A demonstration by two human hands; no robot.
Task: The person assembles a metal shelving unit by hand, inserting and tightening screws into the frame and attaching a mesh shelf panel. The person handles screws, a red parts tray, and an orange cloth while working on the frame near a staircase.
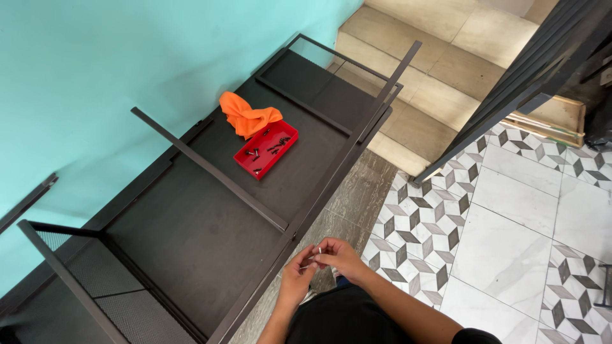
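Here, one dark metal shelving frame is seen lying on its side against a turquoise wall, its panels matte and finely meshed. One crumpled orange cloth and one shallow rectangular red tray of small dark screws are carried on it. Lower down, a small pale fastener is pinched between the fingers of the left hand and right hand, held over the patterned floor tiles. Stone steps are seen beyond.

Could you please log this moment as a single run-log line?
left hand and right hand: together pinching a small pale part | red tray: dark screws, on dark metal rack | orange cloth: beside tray
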